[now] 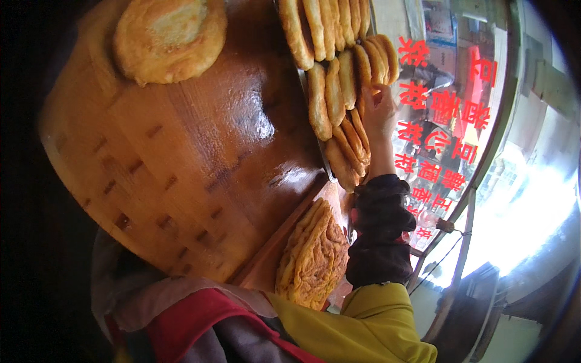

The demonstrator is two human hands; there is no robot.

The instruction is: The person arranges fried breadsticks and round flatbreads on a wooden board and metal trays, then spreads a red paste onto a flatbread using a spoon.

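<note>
My right hand (380, 113) reaches up along the right side of a tray, its fingers at the lower ends of a small bunch of fried dough sticks (386, 56). It appears to grip them; the fingertips are partly hidden. More fried dough sticks (333, 95) lie beside it in stacked rows on the metal tray (327, 164), whose left rim shows. Several folded brown flatbreads (313, 256) form a stack below the tray, close to my forearm. My left hand is out of view.
A round fried flatbread (170, 41) rests on the shiny brown wooden board (190, 149), at upper left. To the right stands a glass pane (438, 113) with red lettering, close beside my hand. Its frame (497, 122) runs down the right.
</note>
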